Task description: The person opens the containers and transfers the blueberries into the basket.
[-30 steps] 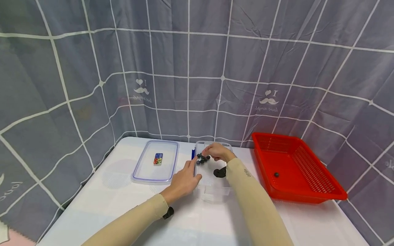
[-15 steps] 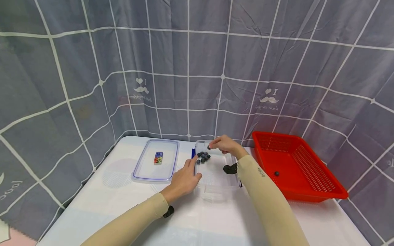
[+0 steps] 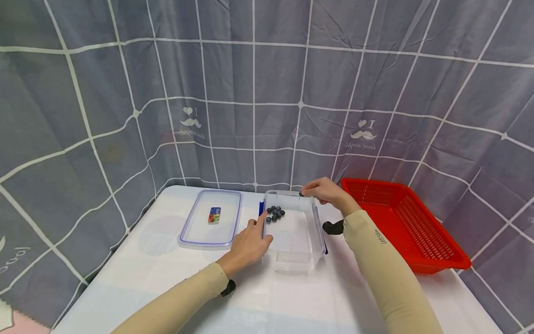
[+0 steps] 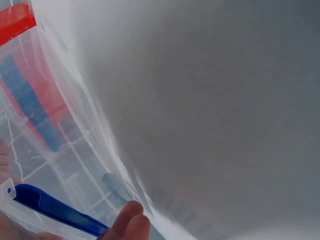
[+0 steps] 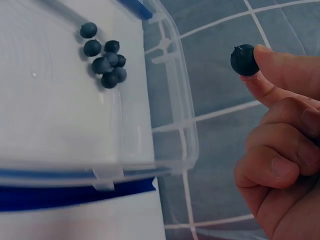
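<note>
My right hand (image 3: 327,191) pinches a blueberry (image 5: 244,60) between thumb and index finger, with the other fingers curled. In the head view it is above the far right corner of a clear plastic container (image 3: 296,234). Several blueberries (image 3: 275,213) lie clustered on the container's floor near its far left corner. My left hand (image 3: 249,243) rests at the container's left rim, its index finger extended and thumb spread apart. In the left wrist view, two fingertips (image 4: 131,212) are by the end of a blue latch (image 4: 55,209); the rest of that hand is mostly out of view.
A red plastic basket (image 3: 421,263) stands on the right of the white table (image 3: 146,273). On the left lies a clear lid (image 3: 196,239) with a blue seal and a small colourful label (image 3: 214,215). A grey checked curtain (image 3: 233,125) hangs behind and around the table.
My right hand has lifted a blueberry from beside the cluster and carried it right, to the container's far right corner. The left hand has stayed in place.
</note>
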{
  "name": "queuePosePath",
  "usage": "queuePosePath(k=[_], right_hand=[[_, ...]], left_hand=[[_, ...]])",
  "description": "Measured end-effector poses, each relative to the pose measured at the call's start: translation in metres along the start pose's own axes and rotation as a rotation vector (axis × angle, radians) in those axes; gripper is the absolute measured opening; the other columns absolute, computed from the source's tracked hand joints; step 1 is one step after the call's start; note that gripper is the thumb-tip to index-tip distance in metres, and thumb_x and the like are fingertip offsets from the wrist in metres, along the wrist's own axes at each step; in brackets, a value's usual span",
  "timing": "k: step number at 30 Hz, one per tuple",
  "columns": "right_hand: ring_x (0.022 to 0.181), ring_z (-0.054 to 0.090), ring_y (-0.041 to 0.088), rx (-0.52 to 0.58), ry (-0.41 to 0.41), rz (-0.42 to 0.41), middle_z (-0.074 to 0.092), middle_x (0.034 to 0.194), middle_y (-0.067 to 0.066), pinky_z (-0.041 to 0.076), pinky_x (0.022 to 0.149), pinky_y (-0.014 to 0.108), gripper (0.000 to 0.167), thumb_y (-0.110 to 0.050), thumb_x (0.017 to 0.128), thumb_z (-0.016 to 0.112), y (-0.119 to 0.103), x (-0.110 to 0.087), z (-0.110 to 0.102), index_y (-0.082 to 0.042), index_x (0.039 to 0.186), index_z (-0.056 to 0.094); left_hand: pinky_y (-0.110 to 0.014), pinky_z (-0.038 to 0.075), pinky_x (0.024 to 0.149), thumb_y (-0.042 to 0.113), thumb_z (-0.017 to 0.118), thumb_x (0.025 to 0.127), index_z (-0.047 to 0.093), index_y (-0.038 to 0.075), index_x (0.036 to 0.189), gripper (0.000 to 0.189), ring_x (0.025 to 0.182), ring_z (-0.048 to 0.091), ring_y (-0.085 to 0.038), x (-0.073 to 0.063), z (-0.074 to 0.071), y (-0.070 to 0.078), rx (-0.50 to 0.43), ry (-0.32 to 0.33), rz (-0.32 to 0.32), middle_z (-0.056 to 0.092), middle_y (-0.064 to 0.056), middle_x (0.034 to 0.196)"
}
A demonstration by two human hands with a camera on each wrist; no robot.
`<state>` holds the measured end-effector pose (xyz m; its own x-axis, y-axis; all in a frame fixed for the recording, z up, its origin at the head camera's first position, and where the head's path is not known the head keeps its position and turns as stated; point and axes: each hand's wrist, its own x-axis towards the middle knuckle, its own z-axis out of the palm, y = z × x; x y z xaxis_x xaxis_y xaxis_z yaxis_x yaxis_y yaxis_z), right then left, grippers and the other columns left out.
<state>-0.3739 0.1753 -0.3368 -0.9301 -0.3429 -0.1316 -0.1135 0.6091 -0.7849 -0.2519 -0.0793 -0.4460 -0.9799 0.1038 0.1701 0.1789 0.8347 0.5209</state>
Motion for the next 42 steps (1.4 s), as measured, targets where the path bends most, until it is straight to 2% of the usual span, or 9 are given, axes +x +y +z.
queuePosePath(k=[3,6,13,20,24,31,34,39,42], right_hand=[[0.048,0.030,0.013,-0.020,0.018,0.010,0.046,0.071,-0.003,0.034,0.050,0.024,0.037,-0.028,0.095,0.069,0.004,-0.006,-0.010,-0.006,0.125,0.071],[0.048,0.030,0.014,-0.023,0.022,0.024,0.039,0.063,-0.001,0.035,0.050,0.024,0.040,-0.028,0.096,0.067,0.009,-0.012,-0.020,-0.004,0.128,0.068],[0.054,0.033,0.017,-0.030,0.052,0.034,0.038,0.062,0.001,0.039,0.057,0.026,0.042,-0.027,0.099,0.063,0.023,-0.027,-0.039,-0.002,0.133,0.064],[0.050,0.028,0.013,0.017,0.070,0.054,0.035,0.056,-0.004,0.036,0.054,0.026,0.044,-0.024,0.099,0.063,0.039,-0.039,-0.060,0.002,0.134,0.061],[0.049,0.028,0.012,0.036,0.083,0.058,0.034,0.055,-0.004,0.035,0.054,0.027,0.048,-0.025,0.099,0.063,0.048,-0.047,-0.069,0.005,0.137,0.058],[0.053,0.031,0.013,0.045,0.109,0.096,0.036,0.057,-0.004,0.042,0.063,0.029,0.054,-0.030,0.100,0.062,0.063,-0.059,-0.084,0.005,0.140,0.054],[0.053,0.032,0.012,0.047,0.122,0.107,0.036,0.057,-0.005,0.041,0.061,0.029,0.055,-0.031,0.100,0.062,0.071,-0.062,-0.091,0.005,0.140,0.054],[0.051,0.031,0.011,0.058,0.131,0.126,0.036,0.056,-0.006,0.041,0.060,0.030,0.056,-0.032,0.100,0.062,0.088,-0.064,-0.101,0.004,0.141,0.053],[0.052,0.031,0.011,0.064,0.143,0.130,0.036,0.056,-0.008,0.041,0.060,0.029,0.057,-0.032,0.100,0.062,0.096,-0.065,-0.105,0.006,0.142,0.052]], left_hand=[[-0.048,0.050,0.070,0.038,0.052,0.093,0.027,0.023,0.161,0.073,0.088,0.066,-0.033,-0.001,0.000,0.000,0.005,-0.003,0.009,0.061,-0.020,0.127],[-0.048,0.050,0.069,0.039,0.051,0.093,0.026,0.024,0.161,0.074,0.086,0.067,-0.033,-0.001,0.000,-0.001,0.005,-0.003,0.015,0.065,-0.019,0.122],[-0.045,0.049,0.067,0.041,0.050,0.093,0.025,0.026,0.161,0.074,0.083,0.065,-0.029,0.000,0.000,-0.002,0.015,-0.002,0.014,0.066,-0.017,0.120],[-0.045,0.050,0.069,0.040,0.052,0.092,0.036,0.021,0.157,0.069,0.084,0.065,-0.028,-0.002,-0.001,-0.003,0.008,0.060,0.045,0.068,-0.016,0.111],[-0.043,0.050,0.067,0.039,0.051,0.093,0.041,0.019,0.154,0.065,0.077,0.063,-0.024,-0.004,-0.003,-0.003,0.014,0.075,0.068,0.070,-0.014,0.105],[-0.040,0.049,0.062,0.043,0.051,0.093,0.040,0.018,0.156,0.068,0.073,0.061,-0.020,-0.011,-0.005,-0.002,0.016,0.054,0.083,0.071,-0.015,0.116],[-0.039,0.048,0.060,0.041,0.053,0.092,0.039,0.017,0.156,0.069,0.072,0.060,-0.019,-0.011,-0.005,-0.002,0.020,0.049,0.092,0.070,-0.015,0.118],[-0.042,0.050,0.063,0.037,0.054,0.092,0.040,0.015,0.155,0.068,0.076,0.062,-0.022,-0.011,-0.005,-0.002,0.026,0.049,0.097,0.069,-0.015,0.117],[-0.044,0.051,0.067,0.036,0.056,0.092,0.043,0.014,0.152,0.065,0.079,0.064,-0.024,-0.011,-0.005,-0.002,0.019,0.073,0.101,0.070,-0.014,0.115]])
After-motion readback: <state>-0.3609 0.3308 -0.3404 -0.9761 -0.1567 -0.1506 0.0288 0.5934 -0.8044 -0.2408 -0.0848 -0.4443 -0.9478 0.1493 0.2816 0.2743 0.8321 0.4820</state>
